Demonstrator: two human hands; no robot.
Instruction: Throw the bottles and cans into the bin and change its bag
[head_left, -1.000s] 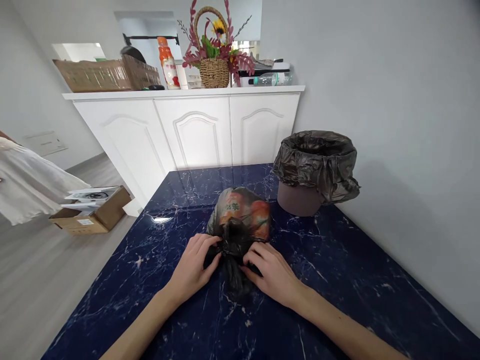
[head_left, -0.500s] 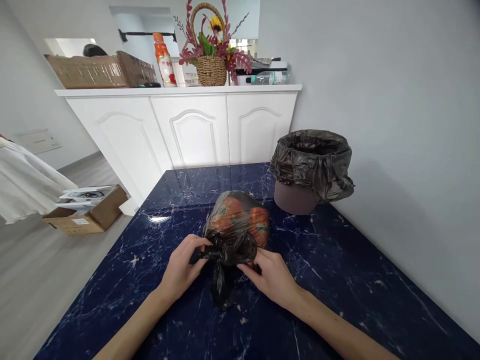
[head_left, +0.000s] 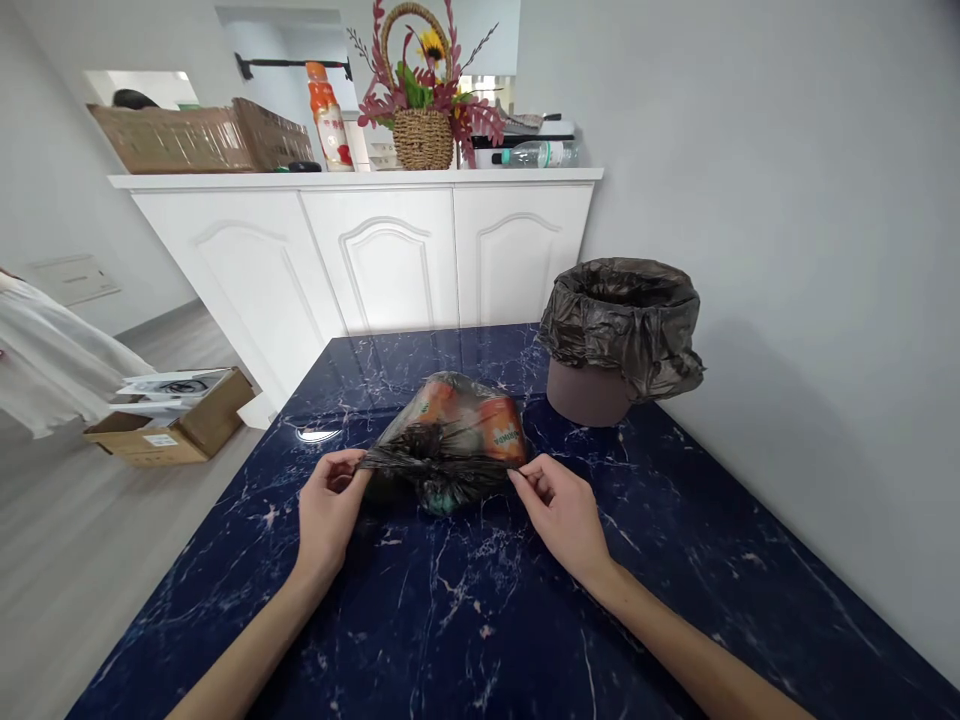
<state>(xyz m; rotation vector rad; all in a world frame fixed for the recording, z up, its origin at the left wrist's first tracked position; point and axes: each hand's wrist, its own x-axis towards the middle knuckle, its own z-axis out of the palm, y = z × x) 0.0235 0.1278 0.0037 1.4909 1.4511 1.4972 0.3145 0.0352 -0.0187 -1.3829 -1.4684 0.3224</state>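
A thin black plastic bag [head_left: 450,450] lies on the dark blue marbled table [head_left: 480,620], and orange printed packages [head_left: 501,428] show through its film. My left hand [head_left: 330,505] pinches the bag's left edge between thumb and fingers. On the opposite side, my right hand [head_left: 562,510] grips the right edge in the same way. Between both hands the gathered plastic is stretched taut, bunched near the middle. Something greenish shows faintly under the film at the near side; its kind I cannot make out.
Behind on the right stands a trash bin [head_left: 589,393] lined with a black bag. Past the table, a white cabinet [head_left: 390,260] carries a flower basket [head_left: 424,138], an orange bottle [head_left: 328,120] and a cardboard box [head_left: 172,140]. An open carton [head_left: 176,430] and a person's white garment [head_left: 56,350] are at left.
Both hands have moved apart, pulling the bag's gathered part wide and tight. The loose tail of plastic that hung toward me no longer shows.
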